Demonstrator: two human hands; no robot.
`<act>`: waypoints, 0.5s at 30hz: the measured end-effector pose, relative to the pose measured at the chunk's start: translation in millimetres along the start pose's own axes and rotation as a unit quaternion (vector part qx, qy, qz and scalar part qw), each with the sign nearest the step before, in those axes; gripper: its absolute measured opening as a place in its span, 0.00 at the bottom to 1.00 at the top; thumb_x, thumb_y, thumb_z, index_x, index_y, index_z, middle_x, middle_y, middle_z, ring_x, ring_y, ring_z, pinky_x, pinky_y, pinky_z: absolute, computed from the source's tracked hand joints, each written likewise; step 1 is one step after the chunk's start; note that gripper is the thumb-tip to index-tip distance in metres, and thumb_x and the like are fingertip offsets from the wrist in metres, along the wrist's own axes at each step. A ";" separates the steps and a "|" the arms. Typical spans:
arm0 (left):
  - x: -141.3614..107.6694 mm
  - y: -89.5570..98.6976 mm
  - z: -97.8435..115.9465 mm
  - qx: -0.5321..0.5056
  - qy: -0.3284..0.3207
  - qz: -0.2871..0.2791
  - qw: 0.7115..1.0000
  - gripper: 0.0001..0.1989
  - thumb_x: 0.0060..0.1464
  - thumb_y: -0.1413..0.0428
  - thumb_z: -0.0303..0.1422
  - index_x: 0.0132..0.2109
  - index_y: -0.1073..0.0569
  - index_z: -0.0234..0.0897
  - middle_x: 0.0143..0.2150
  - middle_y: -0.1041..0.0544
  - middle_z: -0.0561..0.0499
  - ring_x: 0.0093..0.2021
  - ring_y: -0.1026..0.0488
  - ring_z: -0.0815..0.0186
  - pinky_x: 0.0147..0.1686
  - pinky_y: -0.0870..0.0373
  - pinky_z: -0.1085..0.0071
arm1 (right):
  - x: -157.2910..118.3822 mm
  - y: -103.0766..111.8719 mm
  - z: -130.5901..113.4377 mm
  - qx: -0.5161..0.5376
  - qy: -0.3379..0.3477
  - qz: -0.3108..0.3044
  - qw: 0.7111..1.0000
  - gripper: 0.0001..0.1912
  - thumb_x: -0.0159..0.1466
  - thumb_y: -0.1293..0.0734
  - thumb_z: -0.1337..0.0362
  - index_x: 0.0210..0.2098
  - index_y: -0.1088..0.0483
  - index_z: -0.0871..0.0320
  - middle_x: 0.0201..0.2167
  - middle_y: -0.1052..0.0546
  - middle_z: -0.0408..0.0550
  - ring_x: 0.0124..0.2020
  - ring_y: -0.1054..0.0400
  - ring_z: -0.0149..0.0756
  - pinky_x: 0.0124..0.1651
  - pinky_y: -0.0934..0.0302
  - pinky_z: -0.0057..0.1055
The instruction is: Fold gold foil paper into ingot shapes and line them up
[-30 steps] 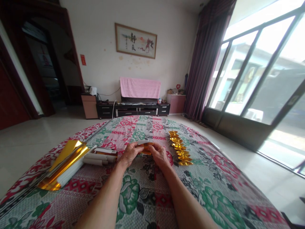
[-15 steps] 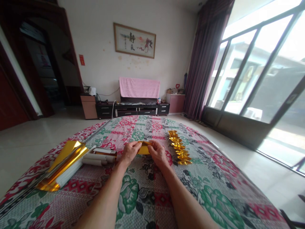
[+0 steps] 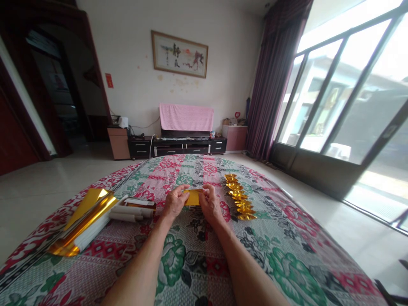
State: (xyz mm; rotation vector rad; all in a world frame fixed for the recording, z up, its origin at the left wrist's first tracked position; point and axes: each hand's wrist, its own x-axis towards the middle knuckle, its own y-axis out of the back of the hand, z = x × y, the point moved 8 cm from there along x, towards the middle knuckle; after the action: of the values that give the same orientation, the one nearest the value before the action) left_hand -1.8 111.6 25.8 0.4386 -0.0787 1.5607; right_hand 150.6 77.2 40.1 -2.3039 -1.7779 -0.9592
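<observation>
A small piece of gold paper (image 3: 193,197), with a straight upper edge, is held up between my two hands over the middle of the table. My left hand (image 3: 175,201) pinches its left end between thumb and fingers. At the right end, my right hand (image 3: 210,203) grips it the same way, with the index finger bent above the edge. To the right of my right hand lies a row of folded gold paper ingots (image 3: 240,196), several of them, overlapping one another.
A flower-patterned cloth (image 3: 255,263) covers the round table. On its left lie gold foil sheets (image 3: 92,212), partly rolled, beside white paper rolls (image 3: 127,212). Beyond the table stand a low black cabinet (image 3: 142,148) and a screen under a pink cloth (image 3: 186,117).
The gold paper's top edge, dark and uneven before, now looks flatter. My fingers have lifted and spread a little along it; both hands stay in nearly the same place.
</observation>
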 end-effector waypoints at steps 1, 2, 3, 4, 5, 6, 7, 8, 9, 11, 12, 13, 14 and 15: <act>0.2 0.8 -0.3 0.018 -0.002 0.004 1.000 0.19 0.47 0.48 0.35 0.47 0.29 0.35 0.15 0.38 0.61 0.17 0.40 0.73 0.20 0.44 0.77 | 0.4 2.0 1.8 -0.009 -0.009 0.011 1.000 0.14 0.59 0.45 0.62 0.44 0.40 0.57 0.21 0.33 0.38 0.22 0.39 0.28 0.27 0.46 0.22; 0.0 1.5 0.1 0.043 -0.006 0.007 0.999 0.17 0.47 0.48 0.35 0.45 0.28 0.36 0.15 0.36 0.60 0.17 0.38 0.72 0.20 0.43 0.77 | 0.7 4.1 3.5 -0.022 -0.018 0.022 0.999 0.14 0.59 0.45 0.63 0.44 0.40 0.58 0.20 0.33 0.38 0.22 0.39 0.29 0.27 0.46 0.23; -0.6 1.9 1.4 0.073 -0.013 0.009 0.997 0.15 0.47 0.48 0.34 0.43 0.27 0.36 0.16 0.34 0.59 0.18 0.36 0.71 0.21 0.42 0.77 | 0.9 5.7 4.6 -0.037 -0.023 0.028 0.999 0.14 0.59 0.46 0.63 0.43 0.39 0.58 0.20 0.33 0.38 0.22 0.39 0.29 0.27 0.46 0.23; -1.4 1.5 3.3 0.106 -0.021 0.007 0.994 0.13 0.47 0.48 0.34 0.41 0.27 0.37 0.17 0.31 0.58 0.20 0.34 0.70 0.23 0.40 0.77 | 1.1 6.5 5.2 -0.053 -0.025 0.029 0.998 0.13 0.59 0.46 0.64 0.42 0.38 0.58 0.20 0.33 0.39 0.22 0.39 0.30 0.27 0.47 0.23; -2.5 0.4 5.7 0.139 -0.030 0.001 0.990 0.12 0.48 0.49 0.33 0.40 0.26 0.38 0.19 0.29 0.56 0.22 0.32 0.69 0.24 0.39 0.76 | 1.1 6.6 5.3 -0.070 -0.024 0.024 0.997 0.13 0.59 0.46 0.64 0.41 0.37 0.57 0.21 0.31 0.40 0.23 0.38 0.30 0.28 0.47 0.24; -3.8 -1.2 8.1 0.173 -0.038 -0.007 0.984 0.12 0.49 0.49 0.33 0.40 0.25 0.39 0.22 0.26 0.54 0.24 0.30 0.68 0.26 0.38 0.76 | 0.9 6.3 5.2 -0.091 -0.023 0.018 0.995 0.12 0.59 0.46 0.64 0.40 0.36 0.57 0.23 0.29 0.41 0.24 0.36 0.31 0.28 0.47 0.24; -5.2 -3.3 10.4 0.204 -0.046 -0.017 0.978 0.12 0.50 0.50 0.33 0.41 0.25 0.41 0.24 0.24 0.53 0.27 0.28 0.67 0.28 0.37 0.75 | 0.6 6.1 5.0 -0.116 -0.023 0.011 0.993 0.12 0.60 0.46 0.64 0.40 0.35 0.56 0.25 0.28 0.42 0.26 0.35 0.31 0.29 0.47 0.24; -6.5 -5.6 12.5 0.235 -0.055 -0.028 0.970 0.13 0.51 0.50 0.33 0.41 0.25 0.42 0.28 0.23 0.52 0.29 0.27 0.66 0.30 0.36 0.74 | 0.1 5.6 4.7 -0.146 -0.022 0.002 0.989 0.12 0.60 0.46 0.65 0.39 0.34 0.55 0.27 0.27 0.43 0.27 0.34 0.32 0.30 0.47 0.25; -7.9 -8.3 14.5 0.264 -0.065 -0.040 0.961 0.13 0.52 0.51 0.33 0.42 0.24 0.43 0.31 0.22 0.51 0.32 0.27 0.66 0.33 0.35 0.74 | -0.5 4.7 4.0 -0.178 -0.020 -0.007 0.984 0.12 0.60 0.46 0.65 0.38 0.33 0.55 0.28 0.26 0.43 0.29 0.34 0.33 0.31 0.47 0.25; -10.4 -13.3 17.4 0.314 -0.086 -0.058 0.944 0.14 0.53 0.53 0.32 0.42 0.24 0.44 0.37 0.22 0.50 0.37 0.27 0.65 0.38 0.35 0.72 | -1.8 2.1 1.5 -0.236 -0.009 -0.028 0.971 0.13 0.60 0.46 0.66 0.38 0.32 0.54 0.28 0.25 0.44 0.31 0.33 0.34 0.34 0.47 0.26; -11.4 -15.3 18.2 0.333 -0.095 -0.065 0.936 0.15 0.54 0.53 0.31 0.42 0.24 0.43 0.39 0.22 0.49 0.38 0.27 0.64 0.39 0.35 0.72 | -2.4 0.5 0.1 -0.256 -0.002 -0.039 0.966 0.13 0.60 0.45 0.67 0.37 0.31 0.54 0.29 0.25 0.45 0.32 0.33 0.35 0.36 0.47 0.27; -11.9 -16.9 18.2 0.350 -0.100 -0.070 0.929 0.15 0.54 0.54 0.31 0.42 0.24 0.43 0.39 0.22 0.49 0.39 0.27 0.65 0.40 0.36 0.72 | -2.8 -0.8 -1.0 -0.268 0.005 -0.047 0.962 0.13 0.61 0.45 0.67 0.36 0.30 0.54 0.30 0.24 0.45 0.34 0.32 0.35 0.37 0.47 0.28; -12.1 -17.8 17.7 0.362 -0.102 -0.073 0.923 0.15 0.54 0.54 0.32 0.42 0.24 0.43 0.39 0.22 0.48 0.39 0.27 0.65 0.40 0.36 0.72 | -2.9 -1.2 -1.5 -0.274 0.009 -0.052 0.960 0.13 0.60 0.45 0.67 0.36 0.30 0.54 0.31 0.24 0.46 0.35 0.32 0.36 0.39 0.47 0.28; -11.7 -18.3 16.8 0.370 -0.102 -0.075 0.920 0.15 0.55 0.54 0.32 0.42 0.24 0.43 0.39 0.23 0.48 0.39 0.27 0.65 0.40 0.36 0.72 | -2.8 -1.3 -1.6 -0.272 0.010 -0.057 0.961 0.14 0.60 0.45 0.68 0.35 0.29 0.54 0.32 0.24 0.46 0.36 0.32 0.36 0.40 0.46 0.29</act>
State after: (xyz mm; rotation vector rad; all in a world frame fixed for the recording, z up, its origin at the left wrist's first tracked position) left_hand 19.5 96.1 33.5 1.1752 0.3943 1.3476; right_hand 148.4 74.6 39.5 -2.4772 -1.8303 -1.6651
